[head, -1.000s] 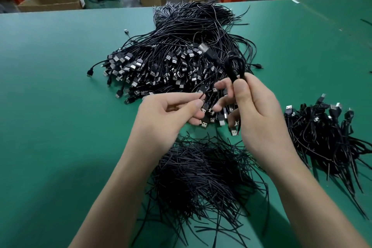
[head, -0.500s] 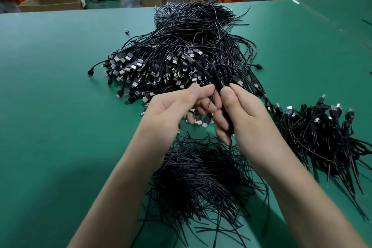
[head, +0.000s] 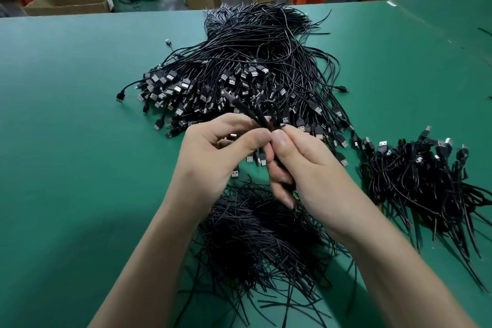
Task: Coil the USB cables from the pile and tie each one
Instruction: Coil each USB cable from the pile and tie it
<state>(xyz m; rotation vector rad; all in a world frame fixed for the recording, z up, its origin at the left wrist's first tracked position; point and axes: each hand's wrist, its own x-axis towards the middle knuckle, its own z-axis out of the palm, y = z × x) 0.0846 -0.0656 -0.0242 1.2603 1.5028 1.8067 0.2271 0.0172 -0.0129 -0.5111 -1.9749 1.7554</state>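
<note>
Nearest you, under your wrists, the heap of short black ties [head: 255,234] lies on the table [head: 66,168]. I judge it is put there so a finger can drop straight down and fetch one. Above it your left hand [head: 213,157] and right hand [head: 306,168] meet thumb to thumb. The fingers [head: 255,138] of both pinch the folded cable [head: 263,120]. Its gathered strands rise from between the thumbs, and a small loop arches just beyond them. Whether a tie is already round it I cannot tell. Gripping the bundle at its waist with both hands looks meant to stop the coil springing open while you bind it. To the right of your right fingers, apart from them, sit the tied cables [head: 415,168], within easy reach for setting down the next one. Beyond your fingers spreads the big pile [head: 253,61] of loose USB cables, its plugs turned toward you for easy picking.
</note>
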